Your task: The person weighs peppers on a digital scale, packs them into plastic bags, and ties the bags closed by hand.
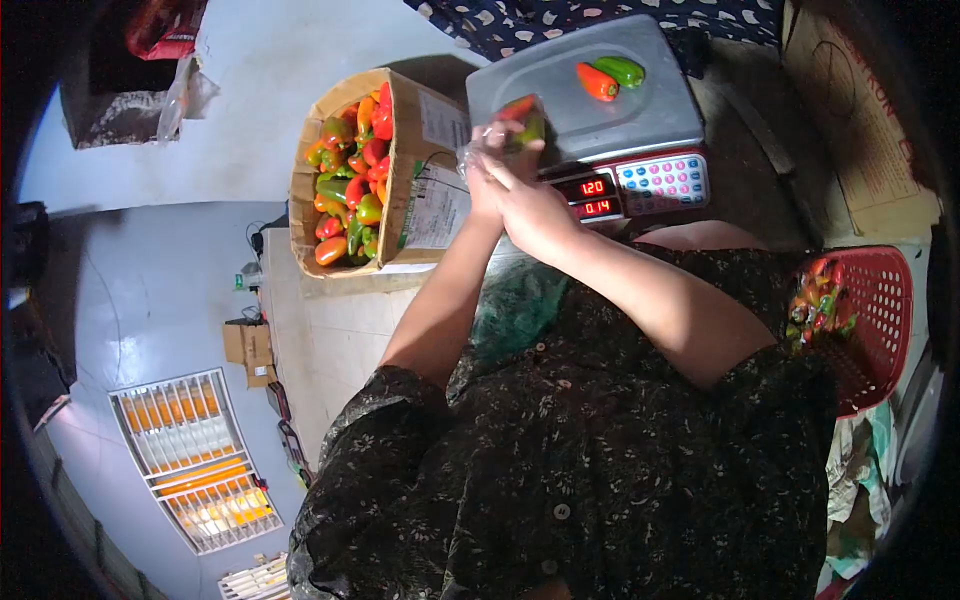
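Note:
My left hand (484,190) and my right hand (535,212) meet at the left front corner of a digital scale (640,125). Both are closed on a clear plastic bag of peppers (522,112), its gathered film bunched among my fingers. Red and green show through the film; blur and overlap hide how each finger grips. On the metal pan lie one red-orange pepper (598,83) and one green pepper (622,70), touching. The scale's red display reads 1.20 and 0.14. Close to my left hand stands a cardboard box of mixed red, orange and green peppers (343,190).
At the right stands a red perforated basket (885,300) with bagged peppers (822,300) inside. A large cardboard carton (860,120) leans behind it. Dark patterned fabric (590,20) lies beyond the scale. Crumpled green plastic (515,305) is below my forearms.

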A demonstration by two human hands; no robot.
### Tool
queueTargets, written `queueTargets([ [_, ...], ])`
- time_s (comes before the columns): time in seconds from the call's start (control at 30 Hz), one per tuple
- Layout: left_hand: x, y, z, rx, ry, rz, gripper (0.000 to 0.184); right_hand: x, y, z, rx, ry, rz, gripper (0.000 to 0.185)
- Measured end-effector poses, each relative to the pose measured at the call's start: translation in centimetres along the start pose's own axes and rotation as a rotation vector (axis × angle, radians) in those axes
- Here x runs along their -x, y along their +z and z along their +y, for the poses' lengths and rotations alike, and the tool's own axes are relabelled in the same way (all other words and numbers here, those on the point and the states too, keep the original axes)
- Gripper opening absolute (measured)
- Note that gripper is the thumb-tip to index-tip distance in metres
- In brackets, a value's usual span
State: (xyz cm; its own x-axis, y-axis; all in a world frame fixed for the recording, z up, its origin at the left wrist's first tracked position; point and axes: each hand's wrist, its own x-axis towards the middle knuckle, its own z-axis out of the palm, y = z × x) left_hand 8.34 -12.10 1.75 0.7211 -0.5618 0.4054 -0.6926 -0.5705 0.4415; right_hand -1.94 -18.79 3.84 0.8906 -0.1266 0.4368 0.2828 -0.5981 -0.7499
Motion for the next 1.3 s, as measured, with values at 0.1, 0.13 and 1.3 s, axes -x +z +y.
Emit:
queueTargets([
  [0.1, -0.9, 0.2, -0.1, -0.16, 0.112, 0.008, 0.039, -0.2, 0.0, 0.0, 0.049, -0.056, 0.092, 0.065],
  [0.13, -1.2, 0.3, -0.4, -0.079, 0.103, 0.013, 0.042, -0.3, -0.1, 0.0, 0.052, -0.058, 0.097, 0.066],
  [1.3, -10.7, 1.5, 6.8, 0.102, -0.053, -0.294, 0.032, -0.7, -1.9, 1.4, -0.117, 0.177, -0.289, 0.04],
])
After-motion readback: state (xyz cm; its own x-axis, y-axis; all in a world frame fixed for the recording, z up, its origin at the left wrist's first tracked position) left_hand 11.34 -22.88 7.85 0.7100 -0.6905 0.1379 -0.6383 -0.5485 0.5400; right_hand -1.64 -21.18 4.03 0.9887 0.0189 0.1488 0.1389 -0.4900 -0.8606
